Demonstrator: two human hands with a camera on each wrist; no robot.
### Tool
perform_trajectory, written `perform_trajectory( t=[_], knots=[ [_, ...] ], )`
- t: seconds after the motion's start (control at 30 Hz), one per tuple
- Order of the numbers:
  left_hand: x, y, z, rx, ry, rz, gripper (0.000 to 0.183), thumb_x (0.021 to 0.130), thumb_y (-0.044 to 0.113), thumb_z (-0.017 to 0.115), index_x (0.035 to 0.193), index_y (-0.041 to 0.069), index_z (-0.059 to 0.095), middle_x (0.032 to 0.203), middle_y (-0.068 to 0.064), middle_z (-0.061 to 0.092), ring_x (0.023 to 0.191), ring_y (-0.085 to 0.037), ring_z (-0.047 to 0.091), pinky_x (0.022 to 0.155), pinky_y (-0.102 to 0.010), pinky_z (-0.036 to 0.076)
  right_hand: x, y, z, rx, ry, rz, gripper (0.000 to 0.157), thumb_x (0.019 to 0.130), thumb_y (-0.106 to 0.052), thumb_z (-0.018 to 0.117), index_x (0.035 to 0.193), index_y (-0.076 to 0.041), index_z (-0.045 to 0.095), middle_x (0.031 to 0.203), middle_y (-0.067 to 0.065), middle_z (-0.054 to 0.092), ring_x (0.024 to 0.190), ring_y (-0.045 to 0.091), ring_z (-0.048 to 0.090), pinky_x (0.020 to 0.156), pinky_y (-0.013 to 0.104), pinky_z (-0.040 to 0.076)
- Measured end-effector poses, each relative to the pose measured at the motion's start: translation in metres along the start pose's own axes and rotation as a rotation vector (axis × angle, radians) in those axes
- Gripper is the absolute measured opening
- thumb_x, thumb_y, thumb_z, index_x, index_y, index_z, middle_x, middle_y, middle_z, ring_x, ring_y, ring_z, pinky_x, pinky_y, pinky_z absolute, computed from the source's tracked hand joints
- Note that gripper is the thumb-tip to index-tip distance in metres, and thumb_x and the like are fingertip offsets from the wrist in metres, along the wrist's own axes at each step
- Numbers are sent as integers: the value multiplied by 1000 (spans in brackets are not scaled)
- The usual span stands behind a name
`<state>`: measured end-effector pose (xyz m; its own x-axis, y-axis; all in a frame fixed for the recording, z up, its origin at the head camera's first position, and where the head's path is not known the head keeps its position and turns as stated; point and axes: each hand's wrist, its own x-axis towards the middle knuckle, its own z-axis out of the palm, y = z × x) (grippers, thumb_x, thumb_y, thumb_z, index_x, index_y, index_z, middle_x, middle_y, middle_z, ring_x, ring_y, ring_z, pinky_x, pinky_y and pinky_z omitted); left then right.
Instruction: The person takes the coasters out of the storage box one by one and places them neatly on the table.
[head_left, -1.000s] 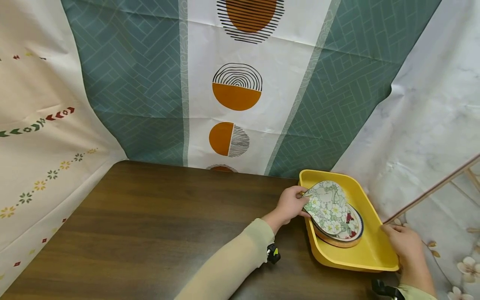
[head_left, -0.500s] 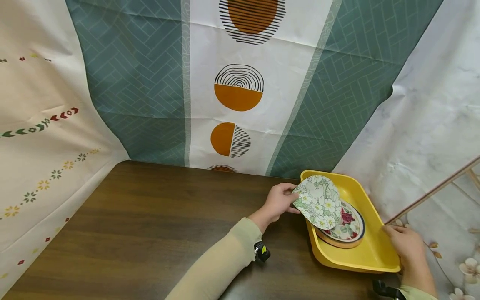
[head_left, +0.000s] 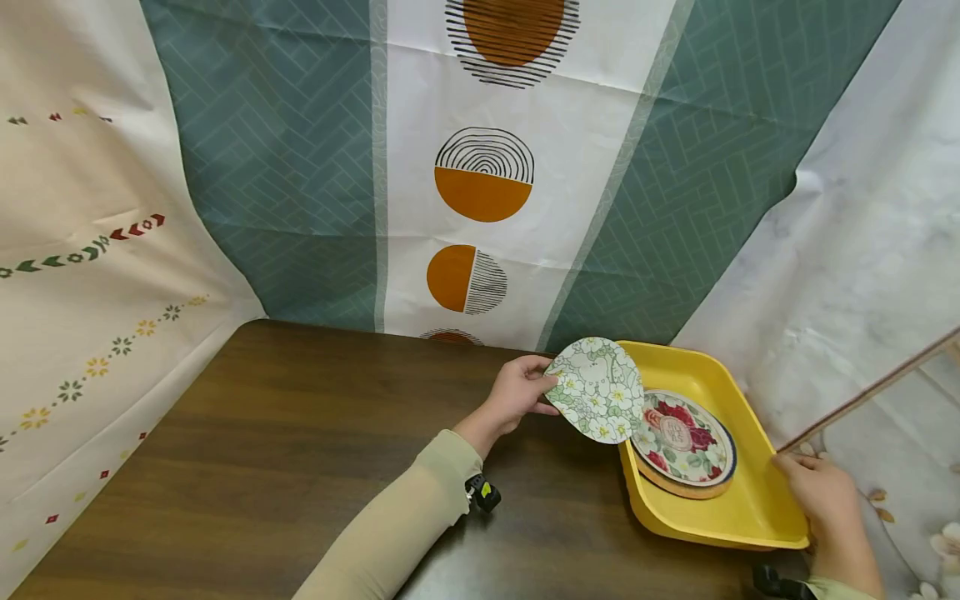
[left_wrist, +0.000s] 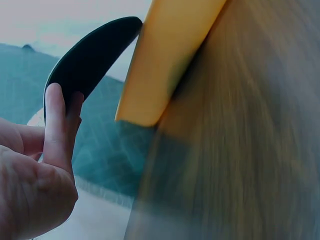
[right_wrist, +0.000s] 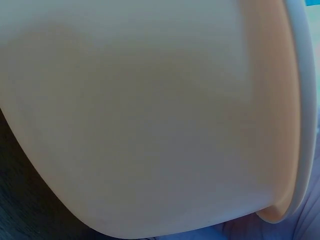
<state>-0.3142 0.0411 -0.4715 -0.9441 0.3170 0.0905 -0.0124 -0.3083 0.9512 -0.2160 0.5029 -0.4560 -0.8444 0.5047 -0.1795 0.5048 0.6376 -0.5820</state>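
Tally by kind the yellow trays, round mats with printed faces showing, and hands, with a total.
Yellow rectangular tray: 1
Round floral mats, green-and-white mat and red-rose mat: 2
Hands, left hand and right hand: 2
Total: 5

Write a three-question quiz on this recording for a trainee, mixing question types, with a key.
1. Which hand holds the green disc?

2. True or false: the rose disc lies inside the tray.

3. Multiple choice: in the left wrist view, the side of the green disc facing the camera is mostly
A) white
B) dark
C) yellow

Key:
1. The left hand, with its thumb on the patterned face.
2. True.
3. B, dark.
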Motion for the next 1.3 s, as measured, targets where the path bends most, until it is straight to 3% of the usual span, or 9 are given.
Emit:
perform_trajectory(
  t=[0.1,0.2,0.43,0.63,0.77,0.93,1.13,1.3],
  knots=[
    [-2,5,-16,15,22,1,29,109,-3,66,137,-7,70,114,-18,78,83,-20,77,66,-40,68,-1,-2,0,6,4,-6,72,113,-39,52,148,24,49,167,47,23,138,63,42,105,68,52],
    [-5,7,-32,35,32,-2,29,109,-1,67,137,-7,69,115,-19,78,82,-21,77,67,-40,68,-1,-2,0,13,3,-3,72,113,-38,53,148,25,49,169,47,18,141,63,41,104,68,54],
    [-14,14,-65,73,47,-15,33,109,-1,66,141,-9,67,120,-21,76,84,-20,77,68,-39,68,-1,0,0,8,10,-7,70,112,-37,54,145,25,51,153,48,39,125,61,53,89,60,61],
    [-20,19,-90,98,92,-7,33,108,-2,67,140,-9,67,116,-21,77,82,-20,77,66,-39,68,-1,-3,0,-4,15,-10,72,111,-38,55,148,24,49,148,47,42,123,60,54,93,63,59],
    [-22,21,-102,112,111,-7,32,108,-3,66,140,-9,67,112,-19,77,81,-20,77,66,-38,67,-2,-3,0,2,16,-12,70,111,-35,55,147,25,50,150,46,39,125,60,52,96,65,58],
    [-24,23,-118,131,131,-12,32,109,-2,66,140,-9,67,110,-18,77,80,-20,77,66,-37,67,-2,-3,1,7,7,0,70,112,-34,54,147,25,49,166,47,26,136,63,43,107,70,51],
    [-30,29,-141,154,180,-35,32,108,-1,68,140,-8,67,111,-18,77,79,-20,77,67,-36,67,-2,-2,0,-6,8,-2,70,112,-35,54,147,25,49,158,47,32,130,62,47,104,68,53],
    [-38,33,-165,173,207,-33,34,108,0,68,141,-10,65,113,-18,76,80,-19,77,68,-36,67,-2,-3,-1,-13,-7,4,70,113,-37,53,147,25,49,165,47,25,131,61,45,100,65,56]
  ],
)
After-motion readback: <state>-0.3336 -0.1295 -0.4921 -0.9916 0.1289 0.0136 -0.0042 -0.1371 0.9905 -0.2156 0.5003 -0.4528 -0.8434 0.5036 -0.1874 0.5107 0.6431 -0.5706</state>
